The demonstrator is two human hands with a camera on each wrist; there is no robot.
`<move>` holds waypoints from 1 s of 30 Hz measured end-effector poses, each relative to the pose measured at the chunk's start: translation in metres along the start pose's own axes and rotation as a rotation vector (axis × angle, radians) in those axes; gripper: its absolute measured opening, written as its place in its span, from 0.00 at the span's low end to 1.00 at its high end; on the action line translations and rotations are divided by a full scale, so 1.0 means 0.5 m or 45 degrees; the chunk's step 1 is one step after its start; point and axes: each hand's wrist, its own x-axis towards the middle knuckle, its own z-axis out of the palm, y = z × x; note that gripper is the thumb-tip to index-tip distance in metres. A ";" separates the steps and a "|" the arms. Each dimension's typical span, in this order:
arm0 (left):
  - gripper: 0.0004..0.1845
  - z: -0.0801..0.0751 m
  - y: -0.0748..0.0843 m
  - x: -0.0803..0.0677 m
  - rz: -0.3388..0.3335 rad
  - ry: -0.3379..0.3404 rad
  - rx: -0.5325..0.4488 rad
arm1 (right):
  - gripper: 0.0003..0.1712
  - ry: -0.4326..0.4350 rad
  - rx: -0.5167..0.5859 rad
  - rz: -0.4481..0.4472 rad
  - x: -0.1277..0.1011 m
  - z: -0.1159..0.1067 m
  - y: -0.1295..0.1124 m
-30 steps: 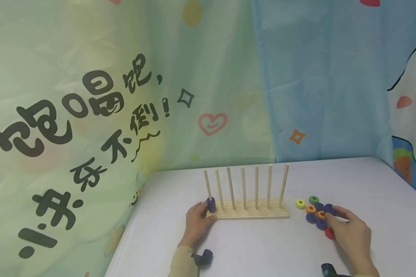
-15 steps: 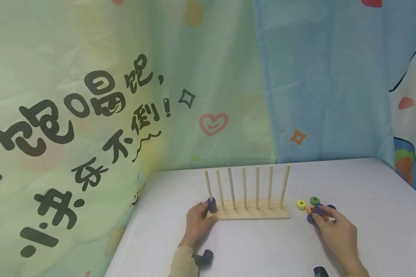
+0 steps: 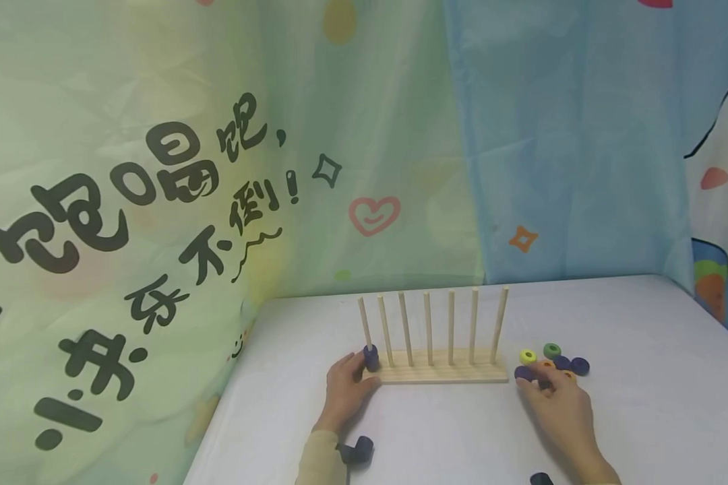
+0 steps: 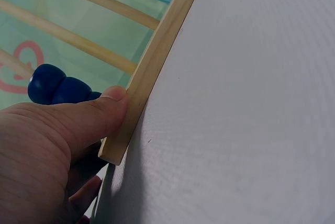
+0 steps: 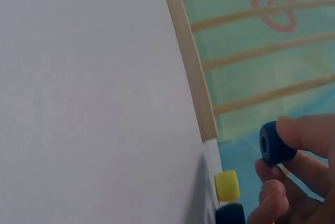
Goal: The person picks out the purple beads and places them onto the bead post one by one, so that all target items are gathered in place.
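Since the earlier frames, the right hand [image 3: 558, 404] has been drawn leftward from the loose rings toward the right end of the wooden peg rack [image 3: 443, 374], and a dark blue ring [image 5: 275, 143] is now pinched between its thumb and fingertips, lifted just off the desk [image 3: 461, 431]. From this it is judged that a ring has been picked and is being carried toward the pegs. The left hand [image 3: 344, 391] has not been moved: its thumb is pressed against the left end of the rack base, with the fingers curled round that end, so the rack is steadied. Beside that thumb, dark blue rings [image 3: 371, 357] are seated at the foot of the leftmost peg. Near the right hand, a yellow ring [image 3: 527, 356], a green ring [image 3: 551, 350] and more dark blue and orange ones are left lying on the desk. Behind, a printed curtain [image 3: 218, 168] is hung.
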 end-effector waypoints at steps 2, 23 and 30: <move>0.28 0.001 0.000 0.000 0.011 0.002 0.003 | 0.20 -0.029 0.005 0.002 -0.004 0.006 -0.006; 0.29 -0.004 0.008 -0.001 -0.014 -0.003 -0.019 | 0.21 -0.278 0.163 0.033 -0.036 0.057 -0.058; 0.28 -0.003 0.005 -0.001 0.007 0.001 -0.029 | 0.20 -0.358 0.184 0.066 -0.057 0.080 -0.091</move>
